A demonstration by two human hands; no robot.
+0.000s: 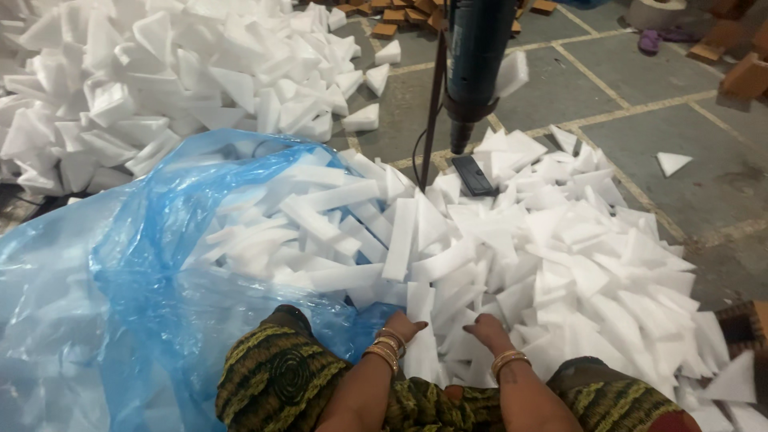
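Note:
My left hand (404, 328) rests on white foam pieces at the near edge of a big heap of white foam offcuts (512, 240), fingers bent, close to the rim of a blue plastic bag (136, 264). Just to its right, my right hand (485, 330) lies fingers-down on the same pieces. Both wrists carry gold bangles. Whether either hand actually grips a piece is hidden by the fingers. Foam strips spill from the bag's mouth into the heap.
A second heap of foam triangles (160, 72) fills the far left. A dark blue power tool (474, 64) hangs upright over the pile, with a black flat object (473, 175) lying below it. Grey tiled floor (680, 120) and brown blocks (744, 72) lie at right.

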